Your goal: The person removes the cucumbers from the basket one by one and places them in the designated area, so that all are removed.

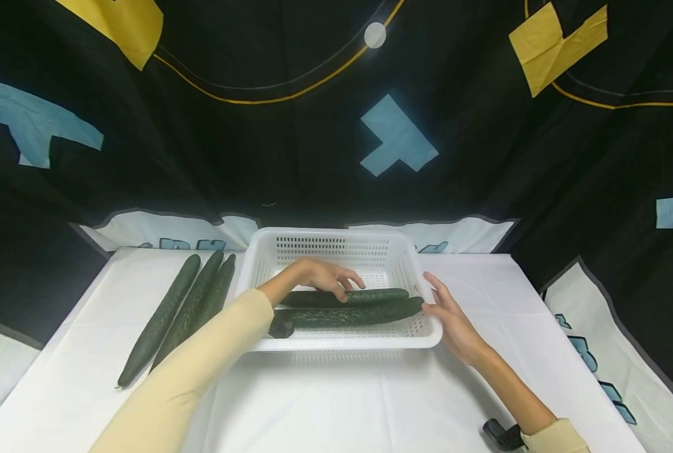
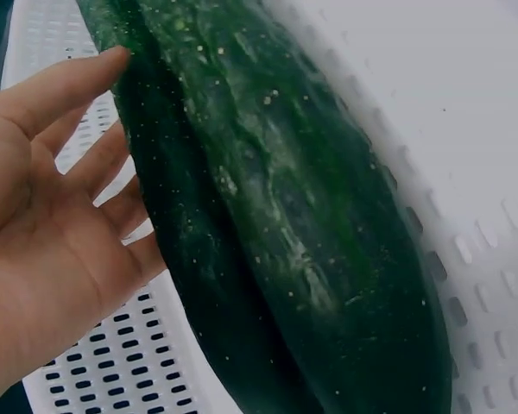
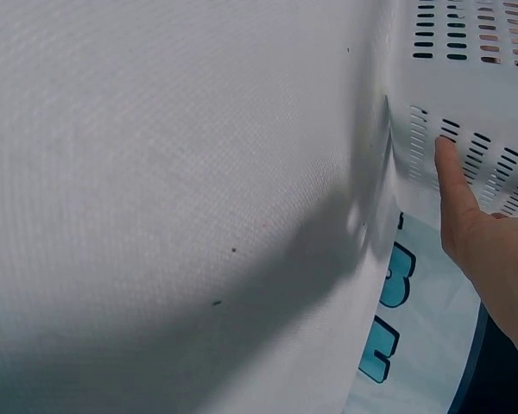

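Two long dark green cucumbers lie side by side across a white plastic basket (image 1: 336, 343). My left hand (image 1: 326, 277) reaches over the far cucumber (image 1: 378, 296), fingers spread and loosely bent, thumb against its skin. In the left wrist view that hand lies beside the cucumber with an uncurled palm. The near cucumber (image 1: 347, 316) has a dark rounded end (image 1: 281, 328) at its left; whether this belongs to it I cannot tell. At the basket's right side, my right hand (image 1: 455, 322) rests its thumb at the rim, with extended fingers along the outer wall (image 3: 483, 159).
Several more cucumbers (image 1: 183, 314) lie slanted on the white table (image 1: 336, 402), left of the basket. My left sleeve (image 1: 194, 371) passes over their near ends. Behind the table hangs a black curtain (image 1: 291, 163). A small black device (image 1: 502, 434) sits at my right wrist.
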`<state>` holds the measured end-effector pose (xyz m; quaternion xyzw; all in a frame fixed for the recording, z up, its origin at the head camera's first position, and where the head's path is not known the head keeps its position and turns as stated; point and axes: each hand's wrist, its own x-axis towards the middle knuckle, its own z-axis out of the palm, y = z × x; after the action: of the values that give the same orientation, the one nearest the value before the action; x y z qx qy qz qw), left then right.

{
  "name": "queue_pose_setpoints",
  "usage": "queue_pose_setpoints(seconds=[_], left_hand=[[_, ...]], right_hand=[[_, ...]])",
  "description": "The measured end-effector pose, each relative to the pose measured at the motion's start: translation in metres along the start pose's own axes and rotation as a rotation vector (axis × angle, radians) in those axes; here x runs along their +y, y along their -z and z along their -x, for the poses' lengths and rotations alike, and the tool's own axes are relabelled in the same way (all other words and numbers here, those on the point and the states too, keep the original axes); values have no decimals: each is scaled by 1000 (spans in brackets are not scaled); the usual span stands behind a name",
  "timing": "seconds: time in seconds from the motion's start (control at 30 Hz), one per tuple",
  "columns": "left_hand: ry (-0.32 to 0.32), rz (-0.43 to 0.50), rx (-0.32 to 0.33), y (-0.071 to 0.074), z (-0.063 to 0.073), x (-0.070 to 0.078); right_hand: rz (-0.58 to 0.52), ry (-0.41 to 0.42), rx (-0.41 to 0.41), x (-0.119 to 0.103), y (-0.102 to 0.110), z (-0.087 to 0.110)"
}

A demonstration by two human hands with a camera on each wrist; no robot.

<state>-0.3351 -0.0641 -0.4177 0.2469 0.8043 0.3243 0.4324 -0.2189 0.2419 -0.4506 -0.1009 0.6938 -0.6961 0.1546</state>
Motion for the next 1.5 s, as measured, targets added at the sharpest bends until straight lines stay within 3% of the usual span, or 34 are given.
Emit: queue_pose_setpoints(seconds=[0.4, 0.73, 1.13, 1.37, 1.5], left_hand=[[-39, 28, 16, -1, 6, 3], [-212, 115, 78, 9, 24, 20], [-390, 128, 383, 25, 72, 52], [-377, 187, 583, 27, 108, 58], [-346, 236, 651, 25, 128, 52]], right_hand=[[5, 7, -19, -2, -3, -1], [11, 7, -14, -2, -3, 0], [-12, -3, 7, 1, -2, 1], [-5, 7, -9, -1, -2, 2], [-12, 5, -10, -2, -2, 2]])
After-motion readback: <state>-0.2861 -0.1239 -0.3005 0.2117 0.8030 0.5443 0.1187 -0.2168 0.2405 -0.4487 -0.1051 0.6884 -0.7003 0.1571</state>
